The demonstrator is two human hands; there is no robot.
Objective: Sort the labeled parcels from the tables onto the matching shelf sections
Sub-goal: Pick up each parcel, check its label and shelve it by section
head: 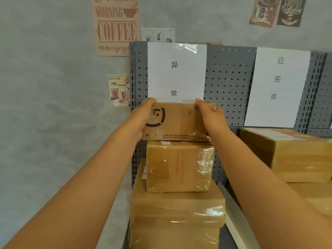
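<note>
Item: SF-express parcel (177, 121), brown carton with taped seams and a printed web address along its lower front edge. Location: top of a three-high stack in the left shelf section, directly under the white sign (177, 71) reading 异常. We hold it at both ends: our left hand (144, 114) is curled round the left end with the thumb over the top edge, our right hand (209, 114) is curled round the right end in the same way. Both grips are grasping the parcel; neither is released.

Support: a middle carton (179, 167), narrower than the parcel above it, resting on a wider bottom carton (177, 220), both wrapped in glossy tape.

Neighbours: a second sign (277, 87) reading 已完成 marks the right section, where another taped carton (291, 155) sits. A perforated grey back panel (228, 83) stands behind everything.

Risks, as we judge them:
- Overhang. The parcel seems to reach past the middle carton on the left; if we let go off-centre, it may tip or slide off.
- Slick tape on the carton below may let the parcel skid when pushed back.
- A hard shove toward the panel could shift the whole stack.
- We cannot read the parcel's label from here, so we cannot confirm it belongs in this section.
</note>
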